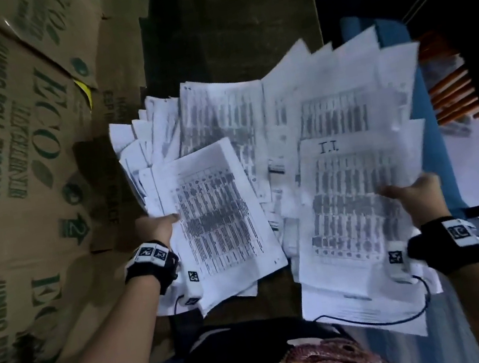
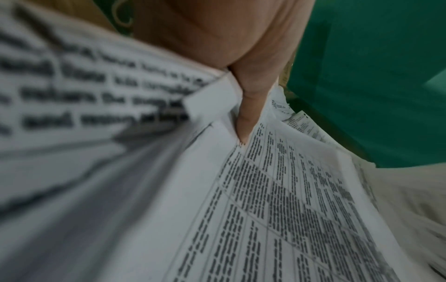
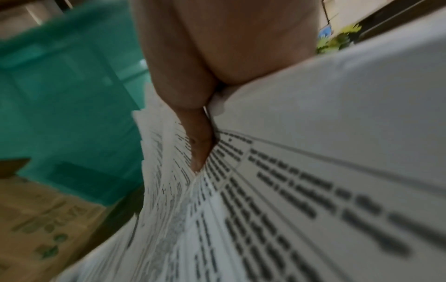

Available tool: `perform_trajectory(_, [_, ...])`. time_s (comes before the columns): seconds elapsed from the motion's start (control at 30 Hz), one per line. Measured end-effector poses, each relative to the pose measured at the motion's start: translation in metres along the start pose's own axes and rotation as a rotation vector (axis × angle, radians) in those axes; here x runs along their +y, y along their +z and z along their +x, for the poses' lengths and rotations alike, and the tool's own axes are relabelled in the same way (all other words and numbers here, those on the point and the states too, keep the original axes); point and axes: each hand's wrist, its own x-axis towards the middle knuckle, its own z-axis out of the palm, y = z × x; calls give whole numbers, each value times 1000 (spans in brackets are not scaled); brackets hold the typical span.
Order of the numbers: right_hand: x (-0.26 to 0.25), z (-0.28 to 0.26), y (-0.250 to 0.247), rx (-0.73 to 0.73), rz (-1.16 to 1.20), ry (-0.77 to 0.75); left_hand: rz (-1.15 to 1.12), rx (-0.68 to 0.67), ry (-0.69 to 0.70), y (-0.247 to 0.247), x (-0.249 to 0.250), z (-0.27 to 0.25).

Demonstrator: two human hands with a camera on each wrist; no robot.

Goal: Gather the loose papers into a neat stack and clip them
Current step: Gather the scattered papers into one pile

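Observation:
A loose spread of white printed papers [image 1: 223, 127] fans out in front of me, sheets overlapping at many angles. My left hand [image 1: 160, 225] grips the left bundle [image 1: 218, 213] at its edge, thumb [image 2: 248, 106] pressed on the top sheet [image 2: 277, 209]. My right hand [image 1: 413, 194] grips the right bundle [image 1: 356, 194], headed "I.I.", thumb [image 3: 198, 145] lying on its printed table [image 3: 289, 209]. Both bundles are held up off the surface. No clip shows in any view.
Brown cardboard boxes [image 1: 8, 155] printed "ECO JUMBO ROLL TISSUE" stand close on the left. A dark surface [image 1: 223, 27] lies behind the papers. A blue-green plastic thing [image 1: 429, 120] and orange sticks [image 1: 450, 91] sit at the right. Black cables [image 1: 410, 316] hang from my wrist cameras.

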Motion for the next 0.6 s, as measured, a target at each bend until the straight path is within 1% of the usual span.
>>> perform_trajectory(0.07, [-6, -11, -23, 67, 45, -64, 18, 18, 3, -4, 2, 5])
perform_trajectory(0.17, [-23, -31, -49, 129, 95, -111, 104, -13, 10, -9, 6, 6])
perform_trajectory(0.27, [-45, -41, -66, 121, 174, -151, 122, -37, 22, -6, 6, 3])
perform_trajectory(0.33, [-54, -38, -68, 50, 231, -134, 111, -23, 9, -2, 4, 1])
perform_trajectory(0.4, [-64, -38, -56, -13, 260, -185, 97, -51, 29, 7, 0, 0])
perform_trajectory(0.43, [-70, -39, -41, -42, 270, -202, 90, -86, 46, 11, -1, -5])
perform_trajectory(0.5, [-76, -38, 0, -127, 269, -168, 28, -155, 53, 19, -2, -14])
perform_trajectory(0.57, [-67, -25, 46, -205, 248, -113, -47, -225, 20, 21, -2, -20])
perform_trajectory(0.6, [-58, -16, 68, -259, 215, -74, -83, -271, -25, 18, -2, -20])
